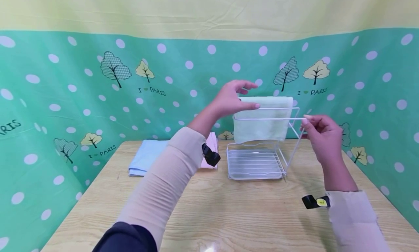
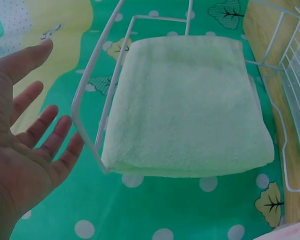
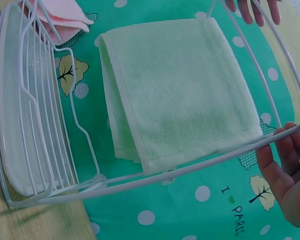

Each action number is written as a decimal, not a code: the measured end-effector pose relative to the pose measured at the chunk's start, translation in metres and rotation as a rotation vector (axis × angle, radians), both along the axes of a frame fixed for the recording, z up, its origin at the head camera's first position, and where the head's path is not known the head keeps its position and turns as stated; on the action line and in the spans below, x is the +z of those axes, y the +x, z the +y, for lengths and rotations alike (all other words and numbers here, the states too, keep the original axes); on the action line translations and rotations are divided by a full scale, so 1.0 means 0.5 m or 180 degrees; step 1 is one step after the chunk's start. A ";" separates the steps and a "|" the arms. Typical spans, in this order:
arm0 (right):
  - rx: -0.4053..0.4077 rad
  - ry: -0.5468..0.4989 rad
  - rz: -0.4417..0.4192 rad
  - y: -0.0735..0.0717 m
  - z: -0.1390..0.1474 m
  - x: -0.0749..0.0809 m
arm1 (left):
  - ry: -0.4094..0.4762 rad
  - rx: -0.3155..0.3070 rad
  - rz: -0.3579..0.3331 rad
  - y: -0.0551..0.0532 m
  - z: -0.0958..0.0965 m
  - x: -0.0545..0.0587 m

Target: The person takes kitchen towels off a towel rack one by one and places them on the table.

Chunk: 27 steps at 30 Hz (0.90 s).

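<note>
A pale green towel [image 1: 262, 130] hangs folded over the rear top bar of a white wire rack [image 1: 271, 119]. At the rack's upper right front corner, my right hand [image 1: 324, 135] pinches the wire between thumb and fingers; the right wrist view shows its fingers [image 3: 272, 162] around the bar. My left hand [image 1: 230, 99] is by the upper left end, thumb and fingers spread apart. In the left wrist view that hand [image 2: 25, 145] is empty, its fingertips close to the rack's bent bar; whether they touch it I cannot tell.
A folded blue cloth [image 1: 147, 154] and a pink cloth [image 1: 213, 143] lie to the left of the rack, partly hidden by my left arm. Under the rack's lower grid sits a shallow translucent tray [image 1: 255, 177]. A green patterned curtain [image 1: 183, 77] stands behind the wooden table [image 1: 235, 215].
</note>
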State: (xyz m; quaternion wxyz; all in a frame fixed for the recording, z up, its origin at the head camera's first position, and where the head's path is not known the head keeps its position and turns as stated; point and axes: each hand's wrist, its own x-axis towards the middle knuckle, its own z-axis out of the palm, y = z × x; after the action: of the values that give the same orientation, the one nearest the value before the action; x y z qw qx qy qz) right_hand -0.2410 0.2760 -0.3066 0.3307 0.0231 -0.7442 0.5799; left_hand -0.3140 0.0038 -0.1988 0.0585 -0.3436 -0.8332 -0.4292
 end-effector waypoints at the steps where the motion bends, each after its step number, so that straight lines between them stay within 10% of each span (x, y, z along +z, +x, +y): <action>1: 0.0011 -0.0012 0.0008 0.000 0.000 0.000 | 0.0003 0.0006 -0.0003 -0.003 0.001 0.000; 27: 0.0054 -0.0172 -0.0051 0.000 0.003 0.003 | -0.0152 0.0323 -0.0193 -0.066 0.034 -0.004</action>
State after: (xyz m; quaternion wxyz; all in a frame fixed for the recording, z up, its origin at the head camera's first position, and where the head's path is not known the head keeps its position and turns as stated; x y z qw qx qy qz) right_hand -0.2411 0.2775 -0.3053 0.3203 0.0159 -0.7307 0.6027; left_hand -0.3467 0.0210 -0.2008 0.0467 -0.2890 -0.8610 -0.4159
